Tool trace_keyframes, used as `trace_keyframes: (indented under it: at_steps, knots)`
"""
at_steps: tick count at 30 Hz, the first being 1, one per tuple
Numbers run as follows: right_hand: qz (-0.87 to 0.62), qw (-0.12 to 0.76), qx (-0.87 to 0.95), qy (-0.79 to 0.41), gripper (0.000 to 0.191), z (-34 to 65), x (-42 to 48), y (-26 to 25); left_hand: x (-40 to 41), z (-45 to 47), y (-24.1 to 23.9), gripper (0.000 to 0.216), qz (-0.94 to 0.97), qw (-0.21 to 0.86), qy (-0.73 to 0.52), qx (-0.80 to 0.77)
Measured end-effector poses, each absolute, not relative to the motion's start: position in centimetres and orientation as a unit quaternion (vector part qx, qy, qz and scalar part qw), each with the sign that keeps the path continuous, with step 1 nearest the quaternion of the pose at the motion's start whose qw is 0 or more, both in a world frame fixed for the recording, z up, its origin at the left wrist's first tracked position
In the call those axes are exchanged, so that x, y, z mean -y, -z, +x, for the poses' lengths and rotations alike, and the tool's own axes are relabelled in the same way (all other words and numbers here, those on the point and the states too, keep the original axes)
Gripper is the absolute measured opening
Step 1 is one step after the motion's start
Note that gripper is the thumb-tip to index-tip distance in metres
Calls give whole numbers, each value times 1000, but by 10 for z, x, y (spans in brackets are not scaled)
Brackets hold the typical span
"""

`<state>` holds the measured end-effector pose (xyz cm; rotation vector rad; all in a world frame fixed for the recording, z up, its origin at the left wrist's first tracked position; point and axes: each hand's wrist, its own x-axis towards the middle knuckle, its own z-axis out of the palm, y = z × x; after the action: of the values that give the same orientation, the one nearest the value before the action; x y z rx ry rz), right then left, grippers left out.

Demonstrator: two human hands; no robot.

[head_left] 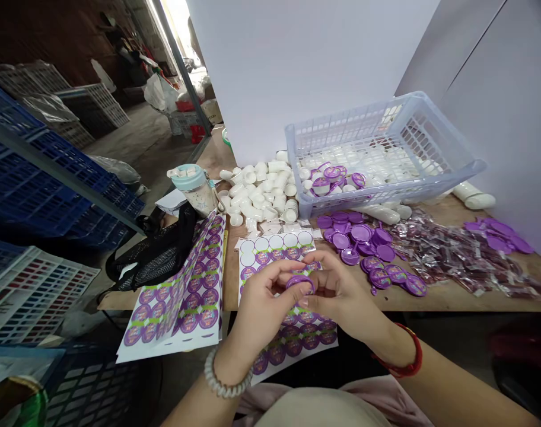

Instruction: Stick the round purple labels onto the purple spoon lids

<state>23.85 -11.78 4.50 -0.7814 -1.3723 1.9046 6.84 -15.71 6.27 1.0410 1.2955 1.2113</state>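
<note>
A round purple lid [298, 280] is held between my two hands, above a sheet of round purple stickers [277, 353]. My left hand [267, 295] has its thumb and fingers closed on one side of the lid. On the other side, the curled fingers of my right hand [341, 296] close around it; some fingertips are hidden. At the sheet's top rows, several white blank circles [274, 242] show. Right of my hands lie lids with stickers [395, 274] and a pile of plain purple lids [362, 233].
Behind the sheet is a heap of white cups [257, 193]. A plastic basket [381, 193] holds cups, some with purple lids. Small dark-filled packets [457, 252] cover the right side. More sticker sheets [194, 296], a black mesh bag [164, 255] and a tumbler [194, 193] stand left.
</note>
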Motion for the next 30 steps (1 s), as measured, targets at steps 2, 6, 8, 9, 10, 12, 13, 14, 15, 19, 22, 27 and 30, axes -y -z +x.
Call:
trace_keyframes:
  at_steps: [2, 6, 8, 9, 10, 12, 13, 14, 15, 19, 22, 27, 30]
  knots:
    - [-305, 319, 555, -705, 53, 237, 120, -42, 156, 69, -60, 27, 443, 493, -502, -555]
    - [-340, 328, 621, -625, 36, 237, 123, -32, 154, 72, -50, 21, 440, 473, -515, -564]
    - [-359, 342, 644, -583, 30, 243, 121, -26, 155, 74, -44, 21, 454, 469, -503, -566]
    - [-372, 351, 657, -554, 27, 248, 119, -24, 156, 75, -40, 24, 465, 472, -494, -563]
    - [-389, 358, 671, -520, 25, 255, 116, -22, 157, 75, -37, 28, 476, 477, -481, -560]
    - [-430, 358, 699, -445, 20, 274, 108, -17, 158, 72, -29, 41, 501, 482, -451, -560]
    - [-454, 349, 711, -407, 19, 286, 104, -15, 158, 69, -25, 46, 518, 472, -433, -567]
    - [-480, 336, 721, -369, 19, 298, 99, -12, 157, 66, -22, 51, 537, 450, -416, -579]
    - [-506, 318, 730, -332, 20, 311, 94, -9, 156, 61, -18, 53, 557, 420, -401, -594]
    - [-561, 251, 767, -185, 28, 350, 76, 5, 149, 45, -7, 48, 598, 326, -372, -631]
    - [-581, 227, 779, -67, 35, 359, 62, 11, 147, 41, -2, 44, 595, 311, -383, -634]
    - [-640, 186, 745, 20, 51, 352, 32, 11, 149, 44, -4, 48, 512, 382, -444, -628]
    - [-650, 139, 747, 11, 56, 345, 10, 9, 150, 44, -8, 53, 514, 379, -432, -637]
